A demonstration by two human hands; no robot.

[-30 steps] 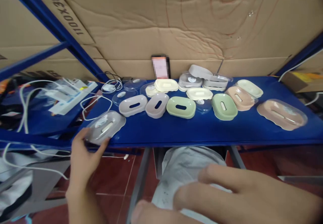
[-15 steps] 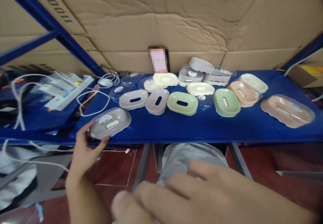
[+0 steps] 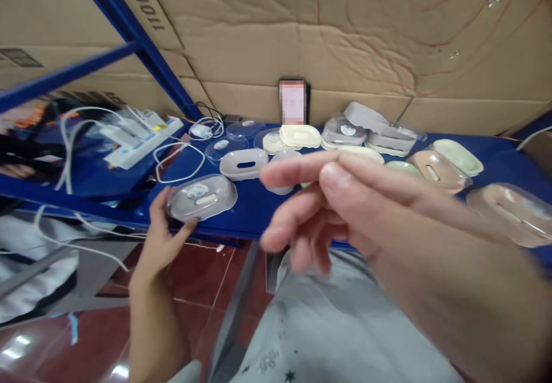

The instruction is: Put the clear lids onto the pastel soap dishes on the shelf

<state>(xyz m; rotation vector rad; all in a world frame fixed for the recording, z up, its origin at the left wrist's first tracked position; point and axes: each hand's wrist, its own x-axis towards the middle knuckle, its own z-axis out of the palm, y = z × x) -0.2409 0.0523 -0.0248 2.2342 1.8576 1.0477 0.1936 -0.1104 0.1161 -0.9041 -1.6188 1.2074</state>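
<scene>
Creased brown cardboard sheeting (image 3: 345,38) is lining the far wall, and in front of it a long blue metal shelf (image 3: 259,210) is running from left to right. The person's right hand (image 3: 371,210) is looming large and blurred close to the camera, lifted in front of the middle of the shelf, its fingers loosely spread and gripping nothing. The person's left hand (image 3: 166,239) is reaching up to the near left edge of the shelf, thumb and fingers clasping the rim of a grey oval soap dish under a clear plastic lid (image 3: 202,197), which is resting on that edge. A white power strip with trailing white cables (image 3: 138,141) is lying far left. A white oval slotted soap-dish tray (image 3: 244,164) is sitting just beyond the grey dish. A peach oval soap dish with a clear cover (image 3: 511,213) is lying far right
</scene>
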